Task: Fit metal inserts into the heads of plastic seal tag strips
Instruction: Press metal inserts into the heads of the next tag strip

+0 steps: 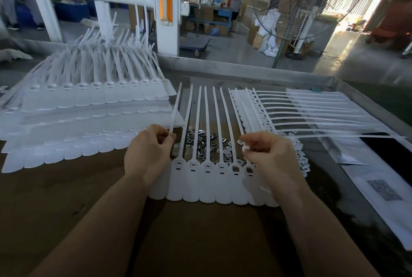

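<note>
We have the joined sheet of white plastic seal tag strips (214,178) lying in the middle of the brown worktable (66,198), heads toward us and tails running to the far edge; our left hand (148,154) pinches the tail of the leftmost strip between thumb and curled fingers, lifting it off the row, while our right hand (265,156) is curled at the sheet's right end with something small and white between thumb and fingertips, what exactly we cannot tell; the loose pile of small shiny metal inserts (205,142) lies on the table under the tails, just beyond the heads; the heads on the left of the sheet show pale slots and two toward the right look darker, so we judge the row partly filled, though we cannot be sure which are which; to do this step well we should keep the sheet flat and steady with the left hand, pick one insert at a time, square it to the slot before pressing, and work along the row in order; stacked white strip sheets (89,107) sit toward the left edge and another fanned batch of white strips (301,116) toward the right edge
</note>
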Demonstrator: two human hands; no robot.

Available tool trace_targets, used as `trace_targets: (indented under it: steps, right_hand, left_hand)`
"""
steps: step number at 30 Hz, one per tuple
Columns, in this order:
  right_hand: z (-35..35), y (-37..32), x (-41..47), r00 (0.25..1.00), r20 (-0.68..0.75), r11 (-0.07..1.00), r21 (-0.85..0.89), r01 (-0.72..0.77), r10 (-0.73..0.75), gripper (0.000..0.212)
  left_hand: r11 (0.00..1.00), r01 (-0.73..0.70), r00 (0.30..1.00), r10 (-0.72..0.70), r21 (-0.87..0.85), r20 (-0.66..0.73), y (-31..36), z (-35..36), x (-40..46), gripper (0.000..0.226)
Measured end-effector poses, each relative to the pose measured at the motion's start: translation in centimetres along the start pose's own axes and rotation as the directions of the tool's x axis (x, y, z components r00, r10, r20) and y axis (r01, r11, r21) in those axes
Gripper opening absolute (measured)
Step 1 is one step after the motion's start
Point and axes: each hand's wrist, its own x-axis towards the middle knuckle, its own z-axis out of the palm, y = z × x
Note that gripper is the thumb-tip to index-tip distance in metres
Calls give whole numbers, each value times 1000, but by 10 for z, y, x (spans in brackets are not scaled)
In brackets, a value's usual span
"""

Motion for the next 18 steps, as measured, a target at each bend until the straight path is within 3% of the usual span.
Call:
trace_targets:
  steps: [8,13,18]
  right_hand:
    - [-3,7,-6,999,32,997,-77,-18,20,25]
    - [-3,3,-12,998,28,998,-8,60,-60,25]
    - [-1,3,-15,992,93,992,-82,93,-85,16]
  left_hand:
    - [1000,-2,1000,3,-29,11,-1,1,0,12]
    - [1000,3,1000,-3,-24,14,-2,0,0,13]
    - [1000,4,1000,-4,-21,11,0,0,0,13]
